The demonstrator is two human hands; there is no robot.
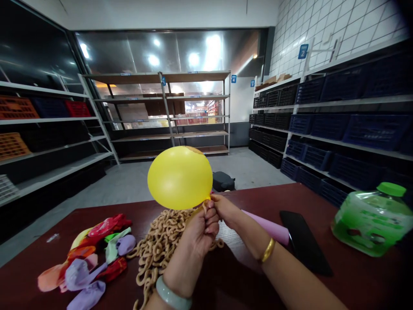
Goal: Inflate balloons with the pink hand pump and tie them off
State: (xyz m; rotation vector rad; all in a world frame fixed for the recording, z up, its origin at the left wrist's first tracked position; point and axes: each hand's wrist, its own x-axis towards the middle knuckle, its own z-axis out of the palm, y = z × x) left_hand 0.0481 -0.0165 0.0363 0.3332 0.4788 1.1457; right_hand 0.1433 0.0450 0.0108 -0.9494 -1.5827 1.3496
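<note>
An inflated yellow balloon (pixel 180 177) floats just above the dark red table (pixel 355 275), held by its neck. My left hand (pixel 200 232) is closed in a fist around the balloon's neck, with a pale green bangle on the wrist. My right hand (pixel 226 209) pinches the same neck from the right; a gold bangle sits on that wrist. Under my hands lies a heap of tan chain links (pixel 159 247).
A pile of flat, uninflated balloons (pixel 93 258) in several colours lies at the left. A pink sheet (pixel 271 228), a black phone (pixel 303 245) and a green plastic jug (pixel 371 219) are at the right. Shelving racks with crates line the room; a black object sits on the floor (pixel 223 181).
</note>
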